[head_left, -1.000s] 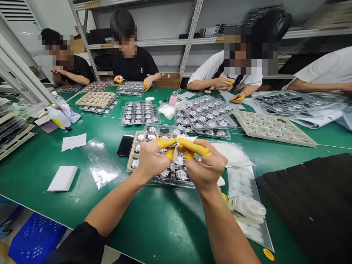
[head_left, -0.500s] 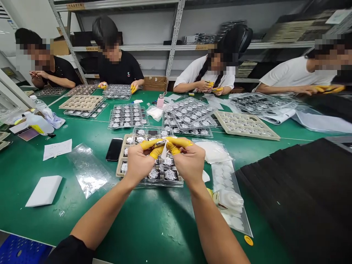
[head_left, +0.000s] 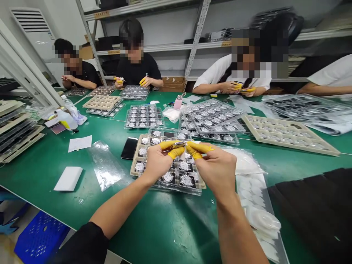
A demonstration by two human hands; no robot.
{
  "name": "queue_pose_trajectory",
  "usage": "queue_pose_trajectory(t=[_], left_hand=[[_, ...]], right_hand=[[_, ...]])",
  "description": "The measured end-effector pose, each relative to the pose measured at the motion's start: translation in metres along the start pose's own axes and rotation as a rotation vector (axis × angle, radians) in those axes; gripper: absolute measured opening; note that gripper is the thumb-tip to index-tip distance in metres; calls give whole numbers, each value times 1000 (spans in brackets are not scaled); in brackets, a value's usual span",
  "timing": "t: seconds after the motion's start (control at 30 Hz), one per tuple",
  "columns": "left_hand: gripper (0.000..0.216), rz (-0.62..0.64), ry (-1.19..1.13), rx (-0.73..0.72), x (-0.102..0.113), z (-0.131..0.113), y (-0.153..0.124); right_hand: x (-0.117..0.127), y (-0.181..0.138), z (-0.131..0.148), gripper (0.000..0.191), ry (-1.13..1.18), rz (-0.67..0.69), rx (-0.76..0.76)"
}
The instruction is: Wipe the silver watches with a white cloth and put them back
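Observation:
Over the trays, my left hand [head_left: 156, 163] pinches a small round metallic piece [head_left: 178, 145], apparently a watch case, between yellow-covered thumb and finger. My right hand [head_left: 217, 167], also in yellow finger cots, is closed against the piece's right side. A bit of white wipe [head_left: 183, 156] hangs from its fingertips. Beneath both hands lies a clear plastic tray [head_left: 176, 189] with several similar round silver pieces on black squares. A beige tray [head_left: 134, 171] sits under it. The face of the held piece is hidden by the fingers.
A phone [head_left: 129, 148], a clear bag [head_left: 106, 168] and a white block [head_left: 68, 179] lie to the left. White pads [head_left: 249, 192] and black sheets [head_left: 313, 205] are to the right. Stacked trays [head_left: 216, 115] stand ahead; several co-workers sit across the table.
The view has turned left, so the scene appears further right. My hands keep the metallic piece and the wipe together over the tray, in nearly the same pose.

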State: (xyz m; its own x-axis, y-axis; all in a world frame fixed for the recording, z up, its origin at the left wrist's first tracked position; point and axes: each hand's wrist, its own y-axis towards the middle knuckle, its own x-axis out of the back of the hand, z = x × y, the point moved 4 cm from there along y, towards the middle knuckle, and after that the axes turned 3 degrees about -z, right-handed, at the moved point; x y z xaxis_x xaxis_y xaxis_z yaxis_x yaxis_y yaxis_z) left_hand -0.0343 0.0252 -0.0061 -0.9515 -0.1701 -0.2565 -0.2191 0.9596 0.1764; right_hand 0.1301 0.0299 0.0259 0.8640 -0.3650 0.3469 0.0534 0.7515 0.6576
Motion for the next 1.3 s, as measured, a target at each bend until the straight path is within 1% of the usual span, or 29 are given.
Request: queue_pose_trajectory(t=[0.07,0.17,0.23,0.3,0.4,0.47,0.53,0.57,0.63,0.67,0.73,0.8,0.83,0.87,0.9,0.93,0.97,1.0,1.07,1.13,1.17,1.23,1.3], left_hand=[[31,39,103,-79,2,-5,0],[22,38,397,-307,9,-23,-3],[23,33,569,-424,11,-34,-6],[25,31,671,-471,13,-42,-8],[26,37,785,-502,13,-48,-12],[24,42,856,-538,12,-50,-16],[22,31,911,-585,11,-51,-21],[22,25,927,-600,10,-51,-23],[23,24,924,-594,8,-47,-24],[23,21,898,-566,7,-43,-24],[24,13,764,-447,6,-34,-19],[26,20,516,-268,5,-23,-12],[28,33,380,-185,4,-19,-9],[30,47,261,-126,4,-18,-6],[31,61,179,-97,3,-18,-4],[31,70,151,-97,4,-21,-2],[28,70,179,-121,6,-25,-2],[25,66,255,-162,8,-31,-2],[19,50,491,-263,12,-40,-4],[18,47,714,-350,13,-46,-8],[18,47,782,-380,13,-47,-9],[19,37,811,-416,14,-49,-12],[21,10,747,-442,14,-51,-14]], right_hand=[[-3,0,-2,37,45,30,18],[-6,-1,-4,37,141,20,28],[-9,-3,-3,35,215,-13,31],[-12,-6,-1,33,267,-47,38],[-18,-8,2,30,305,-67,45],[-20,-8,0,23,319,-76,45],[-20,-7,-3,20,284,-76,86],[-19,-8,-4,22,230,-91,129],[-16,-9,-6,28,52,-140,234],[-16,-10,-6,30,-40,-172,276],[-14,-12,-7,32,-143,-258,288],[-13,-12,-9,30,-86,-318,194],[-14,-10,-10,28,-5,-313,130],[-16,-9,-11,24,86,-279,76],[-17,-7,-10,20,167,-228,43],[-19,-6,-8,17,223,-170,34],[-19,-5,-6,16,246,-124,51],[-18,-5,-2,16,238,-103,89],[-16,-7,4,20,173,-94,204],[-15,-10,9,25,97,-88,322],[-15,-11,9,27,66,-96,366],[-14,-12,7,30,21,-137,396],[-15,-10,1,32,11,-173,351]])
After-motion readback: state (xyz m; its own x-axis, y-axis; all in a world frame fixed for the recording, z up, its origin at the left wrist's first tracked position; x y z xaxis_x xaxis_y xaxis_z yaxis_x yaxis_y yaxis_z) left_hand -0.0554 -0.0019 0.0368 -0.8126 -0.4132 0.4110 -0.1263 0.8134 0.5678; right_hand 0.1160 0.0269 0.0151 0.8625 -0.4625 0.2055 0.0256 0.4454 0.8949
